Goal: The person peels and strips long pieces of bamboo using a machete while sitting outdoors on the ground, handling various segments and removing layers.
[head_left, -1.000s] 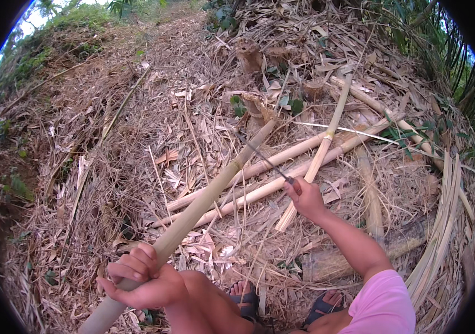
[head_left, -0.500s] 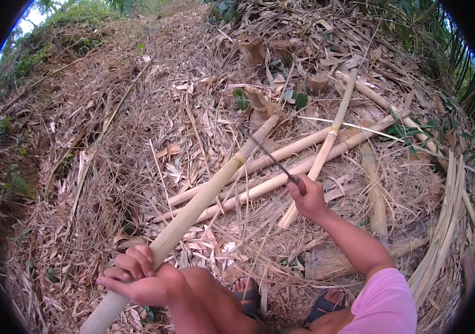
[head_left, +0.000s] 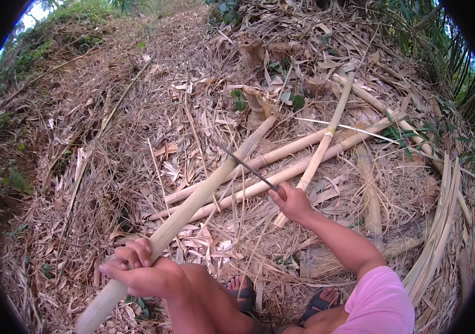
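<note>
A long bamboo pole (head_left: 190,207), pale straw-coloured and smooth, slants across the dry litter before me, from the lower left up to a cut stump (head_left: 257,106) near the middle of the clearing. One darker joint rings its upper part, and beyond it the pole narrows toward the far end, which reaches the stump; whether the two touch, I cannot tell. The near end juts out below my left hand (head_left: 145,273), paler and blunt.

That hand is wrapped around the pole, palm turned up, fingers curled over it, thumb stretched out to the left, the wrist close beside my bent leg (head_left: 207,300). My right arm comes in from the lower right in a pink sleeve (head_left: 379,300), elbow bent, forearm angled up and to the left. My right hand (head_left: 294,204) is clenched on the handle of a slim dark knife (head_left: 251,170), its blade crossing the pole at the joint. Stripped poles (head_left: 287,174) lie crossed on the ground just beyond.
</note>
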A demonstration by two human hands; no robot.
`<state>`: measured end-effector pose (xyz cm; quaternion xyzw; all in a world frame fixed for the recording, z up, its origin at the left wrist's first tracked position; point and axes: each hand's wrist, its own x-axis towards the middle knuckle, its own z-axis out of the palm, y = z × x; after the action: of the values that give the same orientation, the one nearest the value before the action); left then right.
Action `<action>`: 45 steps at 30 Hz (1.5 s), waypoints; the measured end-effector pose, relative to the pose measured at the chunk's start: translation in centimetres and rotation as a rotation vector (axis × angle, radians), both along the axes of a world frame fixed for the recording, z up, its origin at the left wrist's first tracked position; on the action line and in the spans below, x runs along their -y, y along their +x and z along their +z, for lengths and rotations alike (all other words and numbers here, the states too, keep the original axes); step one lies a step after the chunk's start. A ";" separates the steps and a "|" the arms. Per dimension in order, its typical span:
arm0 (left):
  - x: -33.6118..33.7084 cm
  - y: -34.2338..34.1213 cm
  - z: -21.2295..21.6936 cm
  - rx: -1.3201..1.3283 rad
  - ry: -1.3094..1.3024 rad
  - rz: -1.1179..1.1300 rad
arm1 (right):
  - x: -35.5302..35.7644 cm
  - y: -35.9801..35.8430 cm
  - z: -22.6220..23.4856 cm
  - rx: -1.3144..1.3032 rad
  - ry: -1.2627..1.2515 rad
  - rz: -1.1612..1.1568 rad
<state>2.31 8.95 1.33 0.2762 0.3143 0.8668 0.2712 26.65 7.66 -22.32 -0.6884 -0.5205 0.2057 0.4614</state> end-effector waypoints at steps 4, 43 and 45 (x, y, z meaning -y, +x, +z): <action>0.2 -1.0 0.8 -0.006 -0.006 0.018 | 0.2 -1.6 2.5 -0.031 0.086 0.020; 0.5 0.3 0.3 0.087 -0.010 0.044 | -2.2 0.4 1.5 0.010 0.111 -0.060; 0.5 -0.1 0.3 0.055 0.013 0.015 | -1.9 0.3 2.3 0.013 0.074 -0.083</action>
<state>2.24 8.42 1.67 0.2518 0.3030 0.8782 0.2713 26.93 9.61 -19.98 -0.6931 -0.5019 0.1626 0.4912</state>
